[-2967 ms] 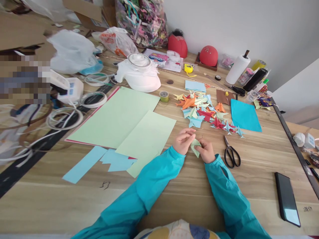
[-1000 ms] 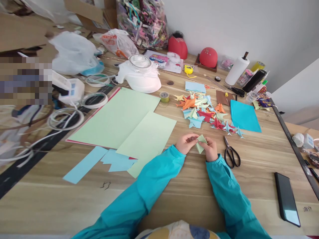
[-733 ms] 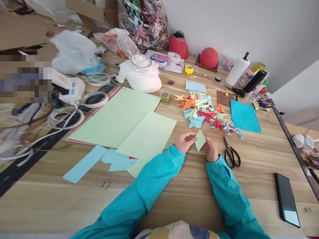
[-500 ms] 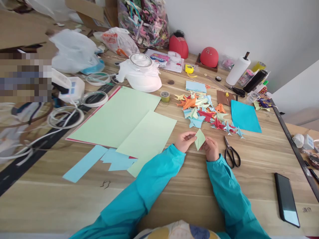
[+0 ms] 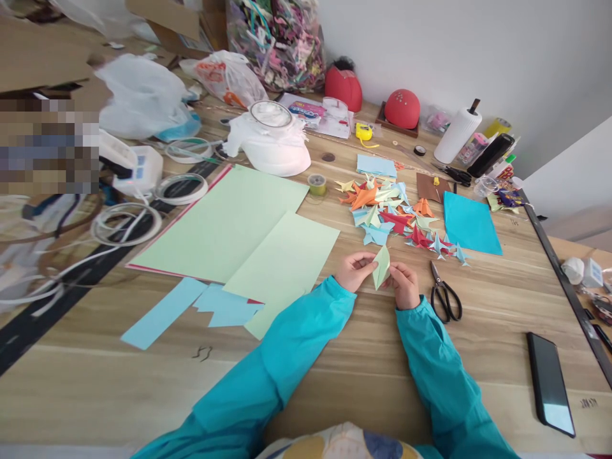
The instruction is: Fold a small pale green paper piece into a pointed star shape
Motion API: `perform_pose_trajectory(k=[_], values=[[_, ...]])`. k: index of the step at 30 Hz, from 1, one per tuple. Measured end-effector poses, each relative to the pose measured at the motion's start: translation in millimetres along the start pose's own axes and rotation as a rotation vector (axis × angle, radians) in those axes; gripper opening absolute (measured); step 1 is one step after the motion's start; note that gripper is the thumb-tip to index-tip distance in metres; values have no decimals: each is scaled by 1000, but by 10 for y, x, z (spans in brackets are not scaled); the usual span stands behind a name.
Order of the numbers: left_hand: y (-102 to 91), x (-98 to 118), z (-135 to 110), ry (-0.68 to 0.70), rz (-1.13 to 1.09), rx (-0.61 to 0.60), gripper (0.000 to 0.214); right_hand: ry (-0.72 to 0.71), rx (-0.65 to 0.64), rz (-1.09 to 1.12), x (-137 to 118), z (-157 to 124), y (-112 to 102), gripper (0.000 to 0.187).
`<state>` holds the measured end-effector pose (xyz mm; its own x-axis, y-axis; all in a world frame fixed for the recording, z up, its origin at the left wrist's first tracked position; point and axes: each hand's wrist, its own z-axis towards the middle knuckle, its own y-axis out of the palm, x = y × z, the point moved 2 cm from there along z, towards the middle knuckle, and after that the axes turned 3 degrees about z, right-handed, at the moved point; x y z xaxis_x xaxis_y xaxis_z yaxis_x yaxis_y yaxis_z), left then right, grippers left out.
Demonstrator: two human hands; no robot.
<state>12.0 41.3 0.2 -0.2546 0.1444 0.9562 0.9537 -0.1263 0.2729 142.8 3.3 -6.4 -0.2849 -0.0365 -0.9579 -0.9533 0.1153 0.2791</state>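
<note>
A pale green folded paper (image 5: 381, 268), diamond-shaped with a crease down its middle, is held upright above the table between my two hands. My left hand (image 5: 356, 270) pinches its left side between thumb and fingers. At its right edge, my right hand (image 5: 404, 284) is closed with the fingertips on a flap of the paper. Just beyond my hands lies a heap of folded paper cranes (image 5: 377, 207) in orange, red, blue, yellow and green. Black-handled scissors (image 5: 445, 299) rest to the right of my right hand.
Large green sheets (image 5: 282, 268) and blue paper strips (image 5: 165, 312) lie on the left. A turquoise sheet (image 5: 472, 223) and a phone (image 5: 551, 384) are on the right. Behind stand a thread spool (image 5: 316, 185), a yellow tape measure (image 5: 363, 132) and a red pincushion (image 5: 402, 108). Coiled cables (image 5: 125, 220) lie far left.
The green paper has turned and looks narrower, with its right flap folding or opening under my right fingers. Both hands stay in nearly the same place.
</note>
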Motion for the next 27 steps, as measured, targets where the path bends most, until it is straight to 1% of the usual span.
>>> perform_pose_trajectory(k=[7,14,20,23,27], values=[[0,6,-4,3,9,-16,22,-7,-9,-88,-54,-14,39,13],[5,-4,-10,28,60,-30,20,-10,-3,-122,-65,-9,55,15],[23,-46,-9,63,74,-108,24,4,31,-139,-87,-9,63,17],[31,-51,-13,53,89,-129,26,11,13,-128,-81,-12,62,18],[38,-34,-17,-3,68,-152,28,-5,4,-117,-68,-21,56,17]])
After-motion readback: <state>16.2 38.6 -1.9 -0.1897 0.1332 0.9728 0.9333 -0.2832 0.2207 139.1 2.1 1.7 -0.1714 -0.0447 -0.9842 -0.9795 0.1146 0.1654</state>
